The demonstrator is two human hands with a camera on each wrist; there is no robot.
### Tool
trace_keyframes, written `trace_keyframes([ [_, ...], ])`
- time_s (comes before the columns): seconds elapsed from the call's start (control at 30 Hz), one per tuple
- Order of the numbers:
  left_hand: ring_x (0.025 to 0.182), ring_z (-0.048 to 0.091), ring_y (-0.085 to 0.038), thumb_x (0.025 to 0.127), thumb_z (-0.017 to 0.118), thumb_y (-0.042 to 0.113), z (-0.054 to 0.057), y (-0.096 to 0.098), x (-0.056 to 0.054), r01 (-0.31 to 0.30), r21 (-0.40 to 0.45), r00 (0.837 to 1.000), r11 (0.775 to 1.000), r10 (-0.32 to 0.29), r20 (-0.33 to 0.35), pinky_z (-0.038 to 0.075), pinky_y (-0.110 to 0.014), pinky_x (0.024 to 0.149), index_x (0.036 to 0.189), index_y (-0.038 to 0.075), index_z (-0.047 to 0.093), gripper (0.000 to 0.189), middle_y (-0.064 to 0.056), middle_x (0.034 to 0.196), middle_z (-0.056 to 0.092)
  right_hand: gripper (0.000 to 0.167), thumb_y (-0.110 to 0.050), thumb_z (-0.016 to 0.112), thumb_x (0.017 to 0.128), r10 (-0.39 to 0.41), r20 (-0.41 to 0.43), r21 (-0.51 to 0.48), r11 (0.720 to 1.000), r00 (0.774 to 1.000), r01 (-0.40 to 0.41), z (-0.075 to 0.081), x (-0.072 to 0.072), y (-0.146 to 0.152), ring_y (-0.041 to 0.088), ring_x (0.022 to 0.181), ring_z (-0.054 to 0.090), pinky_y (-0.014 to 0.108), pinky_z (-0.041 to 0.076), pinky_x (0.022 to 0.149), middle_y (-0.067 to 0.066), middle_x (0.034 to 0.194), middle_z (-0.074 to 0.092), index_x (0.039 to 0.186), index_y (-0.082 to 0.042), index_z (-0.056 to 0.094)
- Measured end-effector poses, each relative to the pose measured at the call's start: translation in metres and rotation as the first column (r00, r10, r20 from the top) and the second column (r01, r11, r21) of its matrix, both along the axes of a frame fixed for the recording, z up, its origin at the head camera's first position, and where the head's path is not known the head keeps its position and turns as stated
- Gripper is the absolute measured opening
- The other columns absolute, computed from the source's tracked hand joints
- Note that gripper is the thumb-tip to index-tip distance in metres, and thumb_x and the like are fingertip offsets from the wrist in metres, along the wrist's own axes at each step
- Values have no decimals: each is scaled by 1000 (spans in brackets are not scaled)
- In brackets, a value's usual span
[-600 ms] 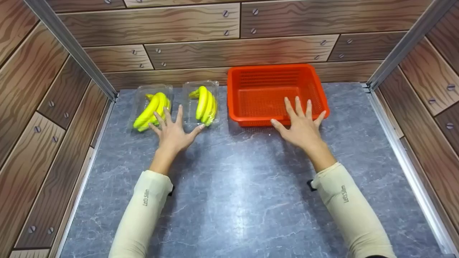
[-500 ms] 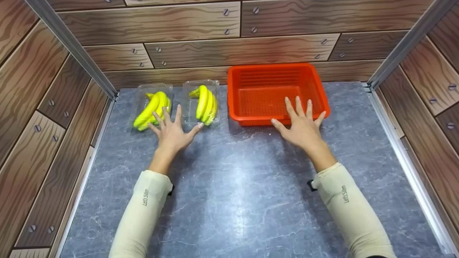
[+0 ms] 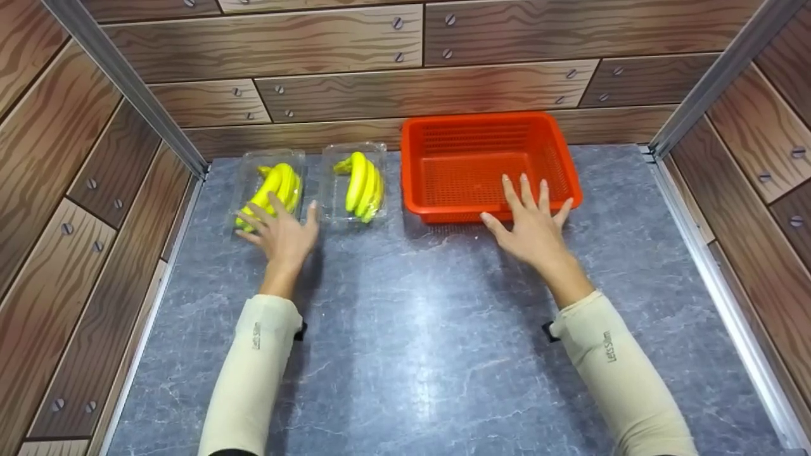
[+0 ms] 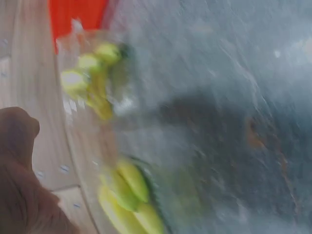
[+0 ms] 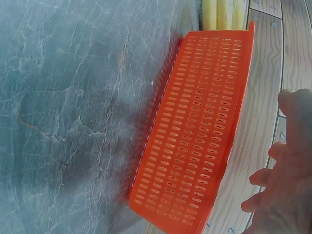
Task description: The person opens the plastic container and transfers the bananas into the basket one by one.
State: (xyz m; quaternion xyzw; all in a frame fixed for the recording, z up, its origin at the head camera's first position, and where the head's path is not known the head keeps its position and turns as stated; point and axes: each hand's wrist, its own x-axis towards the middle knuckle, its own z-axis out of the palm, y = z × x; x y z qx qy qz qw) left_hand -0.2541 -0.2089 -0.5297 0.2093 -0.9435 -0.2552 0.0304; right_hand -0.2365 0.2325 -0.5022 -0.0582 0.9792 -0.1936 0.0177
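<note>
My left hand (image 3: 286, 239) is spread over the near end of the left bunch of bananas (image 3: 288, 183), which lies in a clear plastic box (image 3: 244, 166). Its fingers overlap the fruit in the head view, and nothing is in its grasp. To the right, a second banana bunch (image 3: 362, 185) sits in a similar clear box (image 3: 329, 206). My right hand (image 3: 533, 233), fingers apart, is at the front rim of a red plastic basket (image 3: 413, 190) with slotted walls. In the right wrist view the basket wall (image 5: 187, 131) stands between that hand and the tabletop.
Wood-patterned panels (image 3: 342, 47) enclose the back and both sides. The grey marbled tabletop (image 3: 405, 329) stretches from the basket toward the person. Metal rails (image 3: 716, 291) run along the side edges.
My left hand has shifted left and slightly down, from between the two boxes to over the left bananas. The right hand, basket and boxes stay in place.
</note>
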Motion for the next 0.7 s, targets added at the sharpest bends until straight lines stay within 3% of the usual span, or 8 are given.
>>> trace_keyframes([
  [0.2,160,-27,-56,103,37,72,-14,-18,-14,-132,49,991,990,130,30,-18,-76,127,171,11,-13,104,-32,172,-28,89,-73,39,105,1,-4,-7,1000,1000,-1,-3,2,0,53,165,-11,87,-17,119,16,181,0,174,-29,5],
  [0.33,160,-27,-56,100,33,79,-18,-27,-25,-246,135,968,960,236,86,-9,-77,129,168,11,-22,111,-31,171,-30,87,-71,41,105,-3,-8,-15,1000,1000,3,-2,4,0,52,165,-11,87,-17,119,16,181,1,174,-30,5],
  [0.43,161,-24,-56,98,34,82,-21,-33,-30,-335,231,941,913,315,121,-3,-77,131,168,17,-26,113,-31,172,-29,87,-71,41,106,-2,-2,-21,1000,1000,2,-2,6,-1,51,166,-12,87,-17,119,16,181,1,174,-30,5],
  [0.57,164,-18,-54,97,43,81,-25,-41,-35,-395,345,918,851,383,106,4,-75,132,166,34,-30,110,-29,173,-30,88,-71,41,105,1,4,-40,999,1000,-1,-3,8,-3,51,166,-13,86,-17,119,14,182,-1,174,-30,5],
  [0.7,166,-13,-49,96,51,79,-25,-46,-38,-434,474,887,766,456,76,8,-68,135,165,40,-29,112,-24,176,-28,87,-68,46,105,14,-25,-77,997,1000,-16,-6,11,-7,50,167,-10,84,-16,122,14,182,3,174,-29,9],
])
